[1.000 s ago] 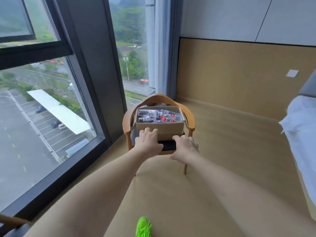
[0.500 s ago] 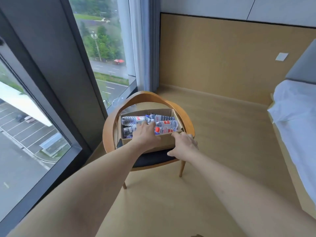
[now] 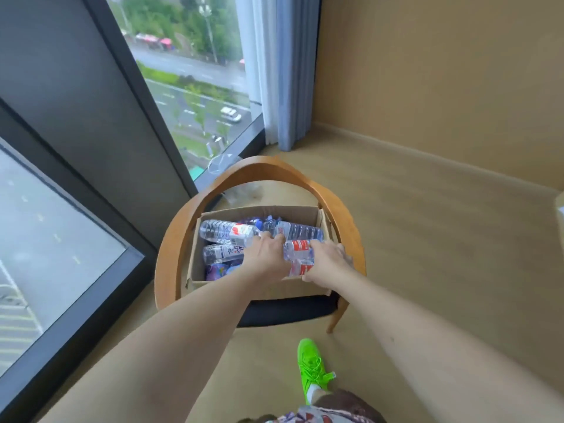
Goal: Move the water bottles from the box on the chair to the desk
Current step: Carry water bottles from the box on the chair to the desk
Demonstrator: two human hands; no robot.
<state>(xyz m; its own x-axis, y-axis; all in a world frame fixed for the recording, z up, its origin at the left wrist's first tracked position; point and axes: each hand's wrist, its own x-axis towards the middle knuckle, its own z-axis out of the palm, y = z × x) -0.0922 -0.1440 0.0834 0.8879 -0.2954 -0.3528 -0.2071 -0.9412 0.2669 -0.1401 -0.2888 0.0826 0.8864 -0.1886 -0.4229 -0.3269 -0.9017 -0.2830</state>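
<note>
A window [image 3: 195,87] is filling the left of the scene, a curtain [image 3: 274,71] hanging at its far right edge. Right of it, a wooden chair [image 3: 171,254] is carrying an open cardboard box [image 3: 259,288] with the water bottles [image 3: 225,232] lying on their sides inside. The left hand [image 3: 265,254] is reaching in, its fingers curling over a bottle's neck. The right hand [image 3: 328,259] is gripping another bottle [image 3: 300,250] at the box's right side. A green shoe [image 3: 312,366] is standing on the near floor.
</note>
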